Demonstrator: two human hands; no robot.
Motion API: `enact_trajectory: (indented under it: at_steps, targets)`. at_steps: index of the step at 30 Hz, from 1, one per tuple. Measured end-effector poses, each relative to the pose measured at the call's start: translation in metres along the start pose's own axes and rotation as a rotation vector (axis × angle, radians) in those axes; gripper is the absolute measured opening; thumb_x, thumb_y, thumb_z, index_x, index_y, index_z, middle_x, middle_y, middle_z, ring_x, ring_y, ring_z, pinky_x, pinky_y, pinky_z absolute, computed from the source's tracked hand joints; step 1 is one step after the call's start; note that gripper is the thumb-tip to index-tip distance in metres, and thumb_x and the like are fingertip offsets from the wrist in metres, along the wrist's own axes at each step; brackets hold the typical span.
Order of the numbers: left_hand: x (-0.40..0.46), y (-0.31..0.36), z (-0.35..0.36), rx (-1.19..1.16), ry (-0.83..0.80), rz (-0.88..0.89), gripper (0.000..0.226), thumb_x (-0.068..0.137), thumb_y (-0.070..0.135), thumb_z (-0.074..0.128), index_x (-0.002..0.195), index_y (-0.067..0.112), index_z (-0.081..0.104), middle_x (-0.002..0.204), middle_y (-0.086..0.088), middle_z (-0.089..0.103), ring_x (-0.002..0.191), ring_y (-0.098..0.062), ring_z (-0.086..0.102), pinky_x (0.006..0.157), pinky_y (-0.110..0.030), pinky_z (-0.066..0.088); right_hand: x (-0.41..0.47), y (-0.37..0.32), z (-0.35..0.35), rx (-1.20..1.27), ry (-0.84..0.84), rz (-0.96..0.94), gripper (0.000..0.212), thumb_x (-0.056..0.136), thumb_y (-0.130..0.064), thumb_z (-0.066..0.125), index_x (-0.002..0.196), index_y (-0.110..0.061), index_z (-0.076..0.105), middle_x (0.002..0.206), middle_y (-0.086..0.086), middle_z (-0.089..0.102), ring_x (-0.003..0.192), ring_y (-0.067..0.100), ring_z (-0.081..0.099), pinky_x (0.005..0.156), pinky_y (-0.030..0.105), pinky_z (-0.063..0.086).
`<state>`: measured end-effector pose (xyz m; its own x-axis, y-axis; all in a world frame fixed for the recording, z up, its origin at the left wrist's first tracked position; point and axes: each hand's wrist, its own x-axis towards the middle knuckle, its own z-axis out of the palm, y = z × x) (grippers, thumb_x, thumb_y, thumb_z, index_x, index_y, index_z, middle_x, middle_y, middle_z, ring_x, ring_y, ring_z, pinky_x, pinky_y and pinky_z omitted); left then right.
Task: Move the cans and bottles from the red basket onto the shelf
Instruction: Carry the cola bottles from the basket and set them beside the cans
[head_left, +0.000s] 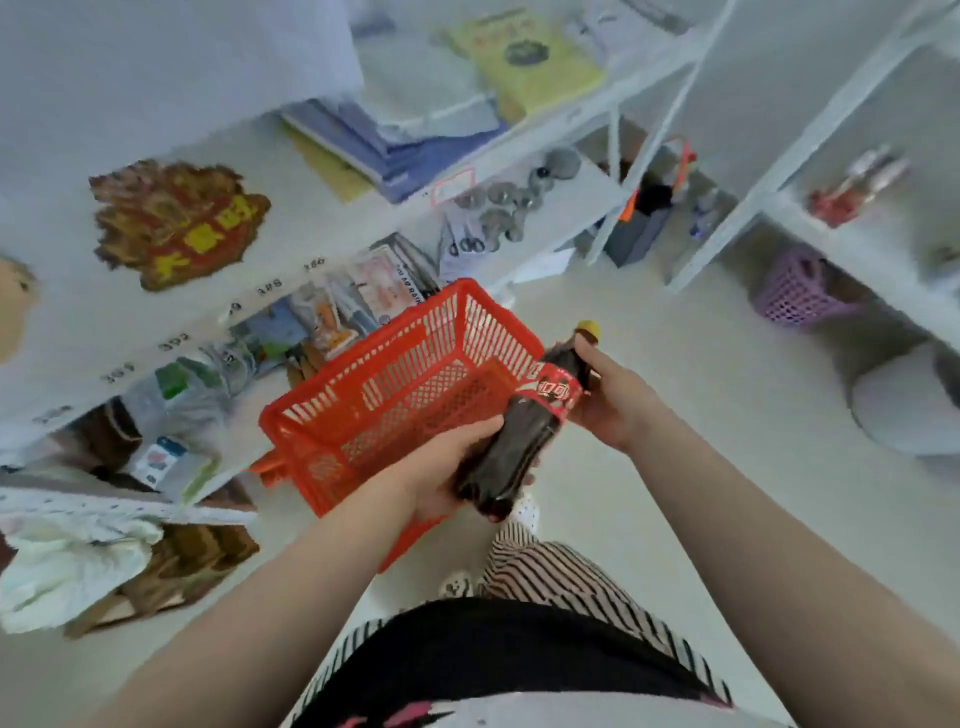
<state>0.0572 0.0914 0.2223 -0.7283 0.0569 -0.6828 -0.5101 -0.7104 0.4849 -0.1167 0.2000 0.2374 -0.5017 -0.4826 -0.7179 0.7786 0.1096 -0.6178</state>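
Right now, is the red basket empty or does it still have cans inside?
Empty, as far as shown: only bare mesh shows inside the basket. The near corner is hidden behind the left hand and the bottle.

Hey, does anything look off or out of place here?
Nothing spilled or damaged. The cola bottle is capped, held tilted by the left hand and right hand over the red basket, which looks empty.

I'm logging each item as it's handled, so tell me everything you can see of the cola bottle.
The cola bottle looks like clear plastic full of dark liquid, with a red label around its upper body and a yellow cap. It is closed and tilted, cap pointing away and up, held over the red basket's near corner. The left hand cups its base; the right hand has its grip near the neck.
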Motion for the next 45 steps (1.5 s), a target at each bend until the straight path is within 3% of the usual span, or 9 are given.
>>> enact_trajectory:
  at_steps: [2,4,8,12,15,25,32,39,45]
  targets:
    - [0.003,-0.003,0.032,0.114,0.003,0.005,0.057,0.074,0.039,0.065,0.113,-0.003,0.061,0.097,-0.020,0.065,0.079,-0.027,0.063,0.081,-0.038,0.050,-0.023,-0.009,-0.028,0.055,0.126,-0.058,0.023,0.085,-0.032,0.069,0.079,-0.010,0.073,0.074,0.006,0.075,0.066,0.021,0.072,0.057,0.035,0.059]
    - [0.009,-0.007,0.063,0.314,0.001,0.033,0.051,0.071,0.039,0.069,0.103,0.000,0.063,0.085,-0.016,0.066,0.069,-0.025,0.062,0.070,-0.033,0.050,-0.041,-0.017,-0.056,0.101,0.213,-0.107,0.027,0.082,-0.032,0.073,0.093,-0.008,0.066,0.086,0.010,0.074,0.074,0.024,0.071,0.065,0.038,0.059]
    - [0.025,-0.018,0.109,0.542,0.033,0.103,0.030,0.081,0.029,0.071,0.099,0.005,0.067,0.097,-0.021,0.067,0.089,-0.035,0.063,0.084,-0.045,0.046,-0.074,-0.025,-0.109,0.142,0.332,-0.138,0.039,0.077,-0.036,0.077,0.101,-0.008,0.063,0.102,0.012,0.066,0.078,0.025,0.069,0.064,0.037,0.058]
    - [0.043,-0.039,0.151,0.652,-0.022,0.056,0.026,0.080,0.028,0.072,0.095,0.009,0.066,0.097,-0.017,0.068,0.089,-0.030,0.064,0.081,-0.042,0.045,-0.101,-0.018,-0.167,0.194,0.379,-0.156,0.041,0.076,-0.039,0.077,0.102,-0.010,0.064,0.100,0.011,0.066,0.072,0.022,0.070,0.055,0.031,0.057]
    - [0.061,-0.059,0.187,0.698,-0.072,0.017,0.025,0.081,0.032,0.072,0.093,0.011,0.066,0.092,-0.013,0.068,0.084,-0.028,0.063,0.077,-0.040,0.044,-0.120,-0.011,-0.219,0.300,0.363,-0.158,0.034,0.080,-0.032,0.074,0.102,-0.009,0.063,0.098,0.013,0.065,0.064,0.022,0.072,0.056,0.031,0.057]
    - [0.156,-0.147,0.354,0.838,-0.209,-0.107,0.032,0.079,0.039,0.071,0.096,0.012,0.069,0.093,-0.010,0.071,0.079,-0.026,0.066,0.070,-0.031,0.048,-0.183,-0.024,-0.426,0.414,0.453,-0.194,0.018,0.086,-0.025,0.066,0.101,-0.016,0.062,0.090,0.010,0.063,0.070,0.026,0.067,0.061,0.037,0.057]
    - [0.207,-0.198,0.470,0.886,-0.278,-0.117,0.032,0.081,0.040,0.069,0.096,0.011,0.069,0.096,-0.014,0.072,0.083,-0.027,0.066,0.074,-0.037,0.048,-0.218,-0.056,-0.550,0.452,0.487,-0.199,0.031,0.085,-0.028,0.069,0.108,-0.011,0.058,0.095,0.013,0.064,0.077,0.026,0.067,0.066,0.037,0.058]
    - [0.270,-0.201,0.561,0.974,-0.331,-0.154,0.030,0.083,0.036,0.067,0.099,0.010,0.068,0.094,-0.011,0.071,0.080,-0.022,0.067,0.068,-0.027,0.051,-0.213,-0.101,-0.639,0.517,0.528,-0.228,0.027,0.083,-0.030,0.071,0.101,-0.013,0.059,0.093,0.011,0.063,0.076,0.024,0.066,0.059,0.032,0.057]
    - [0.356,-0.190,0.641,1.028,-0.410,-0.181,0.032,0.083,0.036,0.067,0.101,0.009,0.067,0.092,-0.009,0.072,0.079,-0.020,0.068,0.060,-0.024,0.049,-0.190,-0.161,-0.722,0.533,0.559,-0.244,0.040,0.085,-0.032,0.069,0.116,-0.010,0.057,0.099,0.011,0.063,0.081,0.025,0.066,0.061,0.033,0.057]
